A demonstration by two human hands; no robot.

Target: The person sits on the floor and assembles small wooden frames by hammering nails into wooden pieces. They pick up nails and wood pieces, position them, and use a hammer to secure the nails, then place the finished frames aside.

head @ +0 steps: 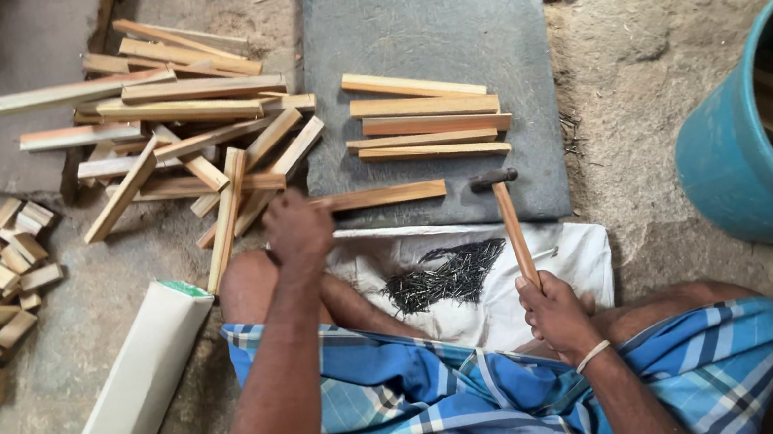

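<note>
1 slat (382,196) lies crosswise; hammer (512,220) handle points away

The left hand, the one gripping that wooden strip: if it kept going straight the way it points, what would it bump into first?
The left hand points away from the person, up the picture. First in that line is likely the loose pile of wooden strips just beyond the wooden strip it holds, probably the nearest slanted ones, though depth is hard to judge.

The person wears a blue, white-checked wrap (490,397), arms bare, with a pale band (592,355) at the right wrist.
</note>
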